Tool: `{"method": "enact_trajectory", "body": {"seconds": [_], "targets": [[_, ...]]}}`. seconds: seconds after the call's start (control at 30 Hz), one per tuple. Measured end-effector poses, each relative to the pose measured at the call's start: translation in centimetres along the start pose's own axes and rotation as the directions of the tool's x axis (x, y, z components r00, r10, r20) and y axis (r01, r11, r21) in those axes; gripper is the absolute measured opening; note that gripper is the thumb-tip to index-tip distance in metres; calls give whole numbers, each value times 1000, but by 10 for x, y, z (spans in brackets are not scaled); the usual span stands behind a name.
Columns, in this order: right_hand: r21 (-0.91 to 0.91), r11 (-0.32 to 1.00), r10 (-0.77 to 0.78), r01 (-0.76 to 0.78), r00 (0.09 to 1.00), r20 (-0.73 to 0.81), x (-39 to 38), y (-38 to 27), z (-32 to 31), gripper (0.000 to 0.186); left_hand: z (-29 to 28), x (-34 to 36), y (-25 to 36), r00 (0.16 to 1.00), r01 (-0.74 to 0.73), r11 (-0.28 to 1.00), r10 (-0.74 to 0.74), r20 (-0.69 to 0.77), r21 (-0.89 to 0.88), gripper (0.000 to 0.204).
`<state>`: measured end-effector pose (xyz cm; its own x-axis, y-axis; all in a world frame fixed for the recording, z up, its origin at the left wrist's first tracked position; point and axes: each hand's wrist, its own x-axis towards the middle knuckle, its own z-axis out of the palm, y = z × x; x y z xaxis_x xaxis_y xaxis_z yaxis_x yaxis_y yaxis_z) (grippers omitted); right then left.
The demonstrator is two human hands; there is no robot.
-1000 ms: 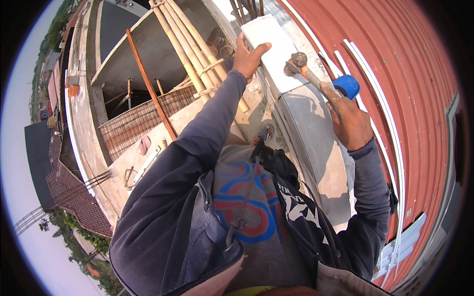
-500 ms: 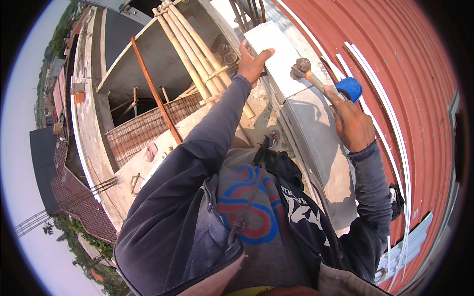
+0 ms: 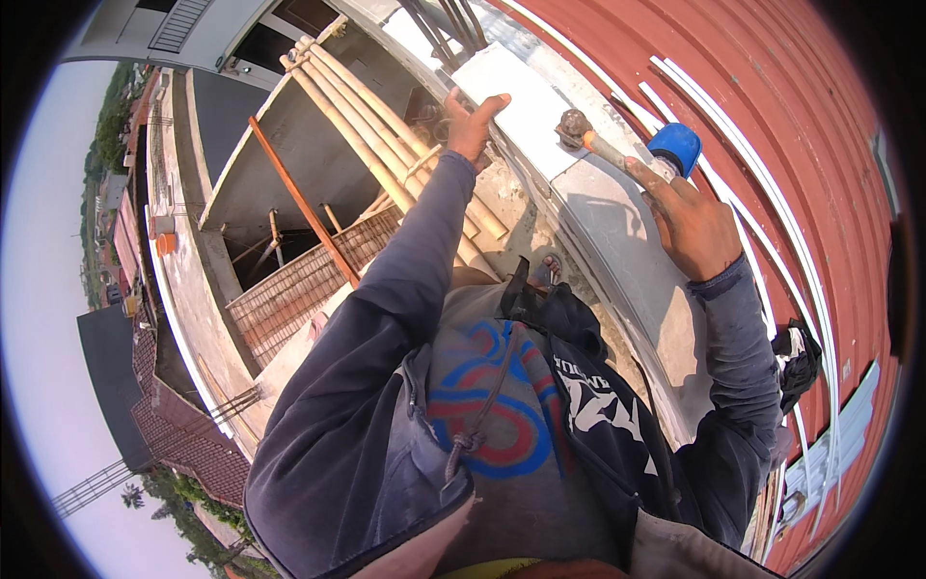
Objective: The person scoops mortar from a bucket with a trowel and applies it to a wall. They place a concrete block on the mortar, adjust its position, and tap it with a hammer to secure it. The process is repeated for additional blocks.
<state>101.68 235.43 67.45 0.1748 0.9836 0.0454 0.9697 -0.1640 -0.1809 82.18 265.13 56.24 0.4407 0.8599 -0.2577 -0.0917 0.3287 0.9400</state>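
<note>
Left arm: the sleeved left arm (image 3: 386,261) reaches up and inward, nearly straight, across the wall's left edge.
Left hand: the left hand (image 3: 471,128) is spread wide, thumb well away from the fingers; it grips the left edge of the white block (image 3: 511,92), thumb over the top.
Right arm: the right arm (image 3: 738,338) is bent at the elbow, forearm rising along the wall's right edge.
Right hand: the right hand (image 3: 690,227) is curled around the hammer (image 3: 605,150), forefinger lying along the handle.
Hammer: its dark head is over the block's right side; I can't tell whether it touches.
Blue cap: the blue cap (image 3: 675,145) is just beyond the right knuckles; whether it belongs to the hammer, I can't tell.
Block: on top of the wall (image 3: 627,261), toward the far end, near the bars (image 3: 449,27).
</note>
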Motion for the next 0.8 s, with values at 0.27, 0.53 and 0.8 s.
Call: {"method": "enact_trajectory", "body": {"seconds": [0.27, 0.53, 0.8], "targets": [[190, 981, 80, -29, 960, -269, -36, -14, -14, 64, -30, 12, 13, 997, 50, 992, -56, 47, 119, 100], [-28, 994, 103, -106, 989, -106, -14, -29, 14, 60, -35, 21, 4, 994, -17, 985, -2, 108, 169, 101], [-101, 982, 150, -160, 984, -100, -21, -41, 29, 55, -37, 17, 7, 987, -23, 972, -15, 161, 232, 114]]}}
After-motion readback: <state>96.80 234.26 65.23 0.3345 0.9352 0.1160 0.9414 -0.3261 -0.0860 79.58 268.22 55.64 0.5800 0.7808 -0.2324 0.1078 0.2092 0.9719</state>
